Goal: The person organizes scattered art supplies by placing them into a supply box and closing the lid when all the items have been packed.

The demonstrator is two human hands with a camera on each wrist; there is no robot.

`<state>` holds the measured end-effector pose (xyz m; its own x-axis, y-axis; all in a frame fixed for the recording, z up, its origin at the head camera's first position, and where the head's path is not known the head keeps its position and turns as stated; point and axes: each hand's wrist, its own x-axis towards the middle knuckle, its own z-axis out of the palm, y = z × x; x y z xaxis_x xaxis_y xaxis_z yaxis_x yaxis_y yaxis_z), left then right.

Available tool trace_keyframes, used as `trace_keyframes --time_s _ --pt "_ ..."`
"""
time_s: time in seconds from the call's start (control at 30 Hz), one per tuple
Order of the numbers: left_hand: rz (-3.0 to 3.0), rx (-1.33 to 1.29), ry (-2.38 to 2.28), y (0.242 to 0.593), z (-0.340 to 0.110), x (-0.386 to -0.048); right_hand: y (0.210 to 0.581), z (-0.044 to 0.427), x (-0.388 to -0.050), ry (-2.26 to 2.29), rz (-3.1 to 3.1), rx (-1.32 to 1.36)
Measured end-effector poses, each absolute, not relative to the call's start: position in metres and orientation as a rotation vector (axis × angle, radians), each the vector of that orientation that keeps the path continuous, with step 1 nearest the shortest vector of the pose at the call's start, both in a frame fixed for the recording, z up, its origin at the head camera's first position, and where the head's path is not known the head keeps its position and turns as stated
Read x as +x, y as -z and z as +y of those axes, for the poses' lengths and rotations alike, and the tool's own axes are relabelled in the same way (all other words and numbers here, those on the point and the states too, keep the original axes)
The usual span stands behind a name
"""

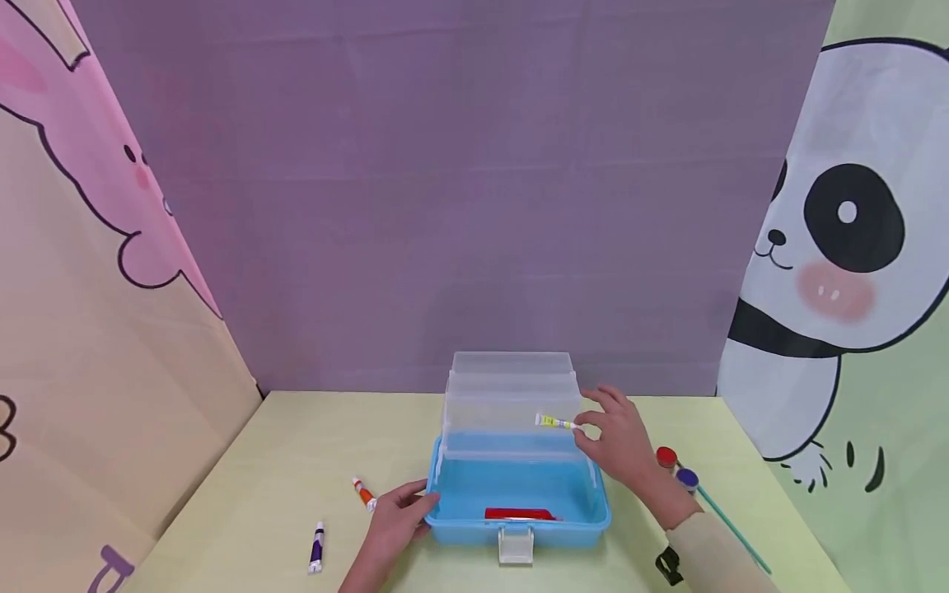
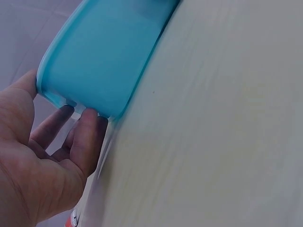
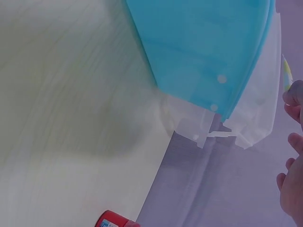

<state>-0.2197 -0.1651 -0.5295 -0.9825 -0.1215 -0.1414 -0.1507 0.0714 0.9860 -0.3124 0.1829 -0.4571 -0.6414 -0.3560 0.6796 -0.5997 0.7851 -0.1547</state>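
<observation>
A blue plastic box (image 1: 467,535) with its clear lid (image 1: 511,395) raised stands on the table. A red tube-like item (image 1: 519,514) lies inside, near the front wall. My left hand (image 1: 396,519) grips the box's left side; the left wrist view shows the thumb at the rim and the bent fingers (image 2: 85,142) against the end wall. Above the box's right part, in front of the lid, my right hand (image 1: 619,441) pinches a small yellow paint tube (image 1: 552,422) by its cap end. Only part of this tube (image 3: 287,73) shows in the right wrist view.
An orange paint tube (image 1: 364,494) and a purple paint tube (image 1: 316,548) lie left of the box. Beyond the right forearm are a red-lidded jar (image 1: 666,457), a blue-lidded jar (image 1: 687,479) and a thin green stick (image 1: 734,527). A purple cloth (image 1: 504,206) hangs behind the table.
</observation>
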Motion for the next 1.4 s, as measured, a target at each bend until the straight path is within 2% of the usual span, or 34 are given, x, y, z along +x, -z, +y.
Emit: trace_keyframes --time_s 0.9,1.4 --pt "2.309 -0.281 -2.092 0.532 -0.164 -0.22 0.467 0.18 -0.309 -0.494 -2.359 0.724" --pt "2.313 -0.287 -2.088 0.53 -0.163 -0.218 0.482 0.189 -0.306 -0.727 -2.474 0.553"
